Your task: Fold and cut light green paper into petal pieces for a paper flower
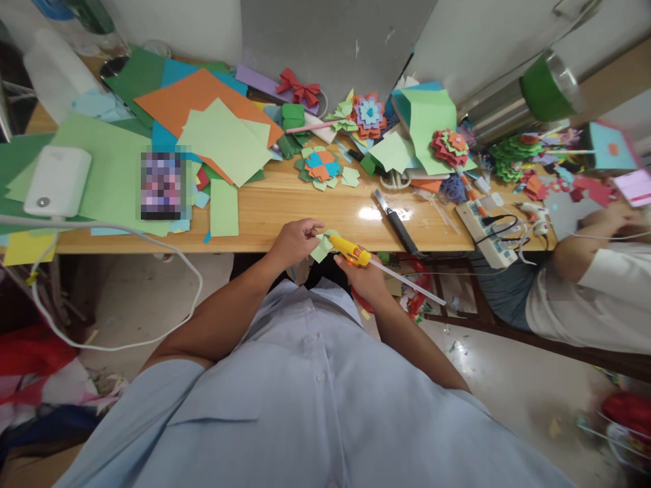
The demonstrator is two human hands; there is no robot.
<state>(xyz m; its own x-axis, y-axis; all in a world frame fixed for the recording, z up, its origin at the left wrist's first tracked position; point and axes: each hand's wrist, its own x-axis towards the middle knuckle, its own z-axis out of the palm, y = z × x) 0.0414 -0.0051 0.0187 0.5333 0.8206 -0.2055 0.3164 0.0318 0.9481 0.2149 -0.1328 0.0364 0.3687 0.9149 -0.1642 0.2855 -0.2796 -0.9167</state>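
At the table's front edge, my left hand (296, 242) is closed on a small light green paper piece (322, 249). My right hand (365, 276) is wrapped round a yellow glue gun (350, 251), whose nozzle points left and lies at the paper. From the back of the gun a long clear glue stick (411, 282) sticks out to the lower right. Behind my hands, a round paper flower (321, 167) in orange, blue and green lies on the wooden table (285, 203). A black-handled cutter (397, 222) lies to the right of it.
Green and orange paper sheets (178, 102), a white power bank (58, 181) and a pixelated phone-like object (163, 184) are on the left. Paper flowers (369, 115) stand at the back. A power strip (485, 234) with cords lies right, beside another person's arm (574, 254). A white cable (196, 298) loops at left.
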